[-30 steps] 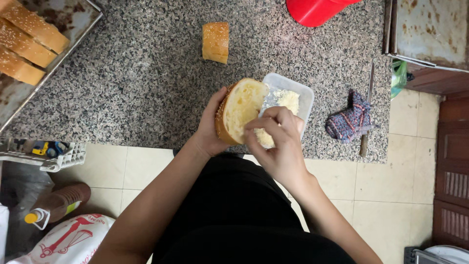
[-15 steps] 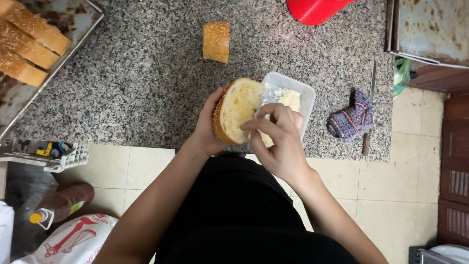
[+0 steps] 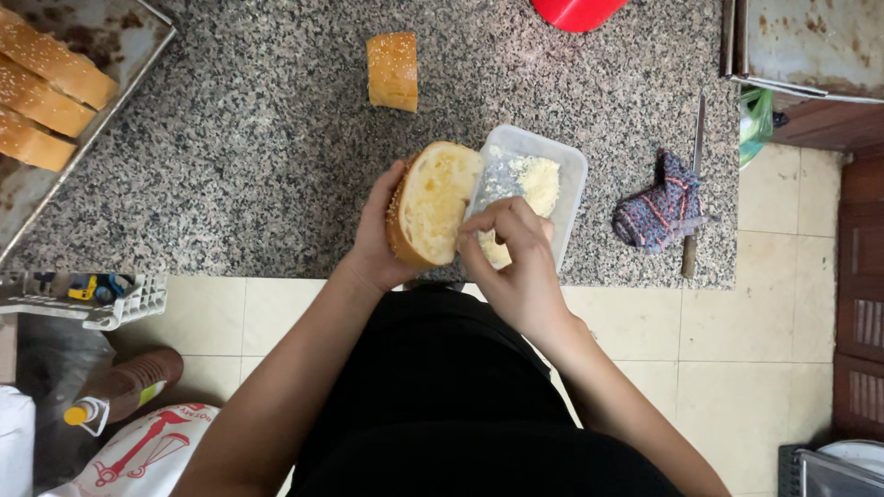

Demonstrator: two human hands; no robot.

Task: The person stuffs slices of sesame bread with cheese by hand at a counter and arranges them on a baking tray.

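My left hand grips a split sesame bun half, cut side up and tilted over the counter's front edge. My right hand hovers beside it, fingers pinched on a bit of pale yellow spread from the clear plastic tub just behind. Whether a tool is in that hand is hidden by the fingers. Another bun piece lies farther back on the granite counter.
A metal tray with sesame loaves sits at the back left. A knitted cloth and a knife lie to the right; a red object at the far edge. A white basket and bottles stand lower left.
My right hand has shifted a little along the bun's edge near the tub; the bun stays in my left hand at much the same tilt.
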